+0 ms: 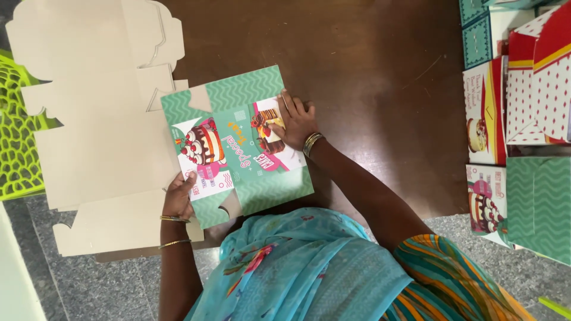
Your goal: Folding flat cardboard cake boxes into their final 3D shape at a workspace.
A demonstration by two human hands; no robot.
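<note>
A flat, unfolded green cake box blank [238, 142] with zigzag pattern and a cake picture lies on the dark brown table [369, 65]. My left hand [178, 196] grips its near-left edge, thumb on the printed side. On the box's right part my right hand [295, 122] presses flat, fingers spread, bangles at the wrist. The box partly overlaps a stack of plain cardboard blanks [101, 119] lying printed side down at the left.
Folded red-and-white boxes [541, 77] and green zigzag boxes [538, 202] stand at the right edge. A lime-green lattice basket [18, 142] shows at the far left. Grey speckled floor [107, 285] lies below the table's near edge.
</note>
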